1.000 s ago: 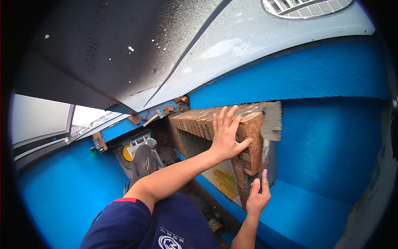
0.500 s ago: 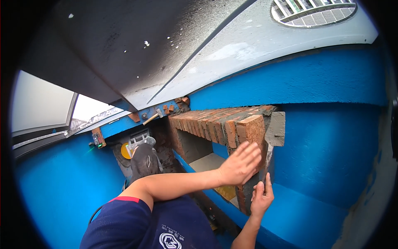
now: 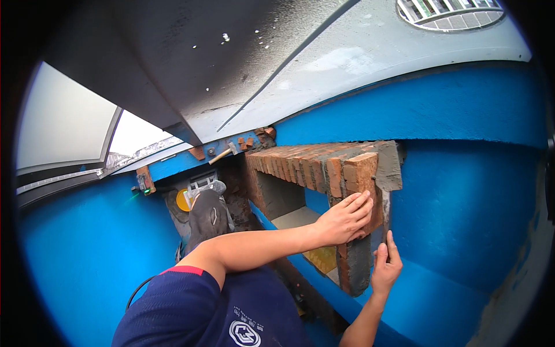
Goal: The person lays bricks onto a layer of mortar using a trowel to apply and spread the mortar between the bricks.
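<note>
My left hand [image 3: 345, 218] lies on the face of an orange brick [image 3: 366, 173] at the near end of the brickwork. Its fingers are stretched out and close together, with no grip that I can see. Just beside that brick, a mortar-smeared trowel [image 3: 391, 166] points upward with its grey blade against the end of the wall. My right hand [image 3: 386, 269] holds the trowel low down, index finger extended along it; part of the handle is hidden. Rows of bricks with grey mortar joints [image 3: 289, 168] run away toward the far left.
Blue walls [image 3: 451, 196] rise at right and left. A hammer [image 3: 223, 154] and broken brick pieces [image 3: 245, 143] lie on a ledge at the back. A green-lit device [image 3: 144, 182] stands by the left ledge, and a yellow round thing [image 3: 184, 199] is near my knee. A dark panel slants overhead.
My left hand has moved slightly right and up, its fingers closer together on the brick. My right hand has shifted with the view and still holds the trowel beside the brick.
</note>
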`<state>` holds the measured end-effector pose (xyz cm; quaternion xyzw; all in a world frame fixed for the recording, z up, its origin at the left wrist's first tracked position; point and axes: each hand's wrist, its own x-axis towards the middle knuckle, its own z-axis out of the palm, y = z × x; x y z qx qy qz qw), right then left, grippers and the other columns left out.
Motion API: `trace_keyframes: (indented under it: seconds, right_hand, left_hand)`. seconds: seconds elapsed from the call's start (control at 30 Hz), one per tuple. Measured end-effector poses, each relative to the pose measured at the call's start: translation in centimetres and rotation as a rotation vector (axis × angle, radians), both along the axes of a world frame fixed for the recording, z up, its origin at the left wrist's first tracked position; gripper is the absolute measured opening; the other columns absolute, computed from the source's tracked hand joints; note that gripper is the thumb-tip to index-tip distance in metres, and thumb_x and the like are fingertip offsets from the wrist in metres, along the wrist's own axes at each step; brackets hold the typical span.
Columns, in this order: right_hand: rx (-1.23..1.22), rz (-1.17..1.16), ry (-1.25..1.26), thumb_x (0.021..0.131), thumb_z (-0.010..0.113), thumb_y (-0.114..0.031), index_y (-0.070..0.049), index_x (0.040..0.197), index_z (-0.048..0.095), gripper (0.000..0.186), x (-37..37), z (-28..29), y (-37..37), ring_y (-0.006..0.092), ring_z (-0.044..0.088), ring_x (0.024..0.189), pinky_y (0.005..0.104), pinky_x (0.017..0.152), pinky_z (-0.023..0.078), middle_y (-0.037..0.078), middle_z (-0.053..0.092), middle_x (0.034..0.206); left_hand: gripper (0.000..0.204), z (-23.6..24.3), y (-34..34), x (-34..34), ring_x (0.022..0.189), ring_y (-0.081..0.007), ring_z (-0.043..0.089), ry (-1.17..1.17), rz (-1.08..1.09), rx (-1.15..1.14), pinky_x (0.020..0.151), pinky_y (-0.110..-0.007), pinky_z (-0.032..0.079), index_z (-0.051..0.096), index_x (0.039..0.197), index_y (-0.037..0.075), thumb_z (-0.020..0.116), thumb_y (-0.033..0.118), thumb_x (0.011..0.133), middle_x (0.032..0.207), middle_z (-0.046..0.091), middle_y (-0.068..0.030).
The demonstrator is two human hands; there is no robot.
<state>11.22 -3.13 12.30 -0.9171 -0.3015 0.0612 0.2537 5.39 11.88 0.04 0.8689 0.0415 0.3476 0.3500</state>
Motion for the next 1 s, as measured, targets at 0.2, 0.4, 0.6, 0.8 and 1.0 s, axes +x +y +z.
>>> trace_keyframes:
  seconds: [0.2,0.4,0.6,0.8,1.0]
  right_hand:
    - [0.007,0.044,-0.146,0.094,0.054,-0.016,-0.005,0.13,0.052,0.038,0.4,-0.2,-0.5,0.0024,0.037,0.055,0.0198,0.045,0.029,-0.001,0.053,0.072]
    - [0.001,-0.024,0.066,0.094,0.053,-0.015,-0.006,0.13,0.051,0.037,0.4,1.8,1.1,0.0013,0.036,0.052,0.018,0.044,0.028,-0.001,0.054,0.072]
    - [-0.357,0.072,0.102,0.088,0.055,-0.004,0.0,0.118,0.059,0.031,0.2,10.4,11.8,0.0116,0.054,0.071,0.0266,0.066,0.046,0.01,0.066,0.091]
    - [-0.795,0.626,-0.157,0.08,0.057,-0.006,-0.002,0.102,0.066,0.024,3.3,11.5,22.5,0.0332,0.064,0.073,0.0373,0.068,0.05,0.022,0.063,0.085]
    - [-0.979,0.691,-0.217,0.078,0.053,-0.004,-0.007,0.097,0.07,0.026,4.6,7.1,27.1,0.0354,0.064,0.074,0.0393,0.07,0.052,0.02,0.065,0.083]
  left_hand:
    - [0.051,0.4,0.3,-0.1,0.133,-0.0357,0.028,0.0,0.0,0.007,0.11,-0.047,0.024,0.051,0.118,-0.001,0.058,0.035,0.084,0.133,0.041,-0.018]
    - [0.051,0.1,0.2,-0.4,0.134,-0.0361,0.027,0.002,-0.027,-0.006,0.11,-0.047,0.024,0.052,0.117,-0.001,0.059,0.036,0.083,0.133,0.041,-0.018]
    - [0.052,0.0,0.3,-0.6,0.134,-0.0352,0.027,-0.018,-0.044,-0.007,0.11,-0.046,0.025,0.051,0.118,-0.001,0.06,0.036,0.082,0.134,0.04,-0.0183]
    - [0.054,-0.2,1.2,-0.4,0.134,-0.0341,0.028,-0.02,-0.048,0.015,0.11,-0.045,0.024,0.051,0.119,-0.002,0.06,0.036,0.081,0.135,0.04,-0.0174]
    - [0.057,0.2,1.7,-0.5,0.134,-0.0331,0.029,0.013,-0.075,0.081,0.11,-0.044,0.024,0.051,0.122,-0.001,0.06,0.037,0.08,0.136,0.04,-0.0168]
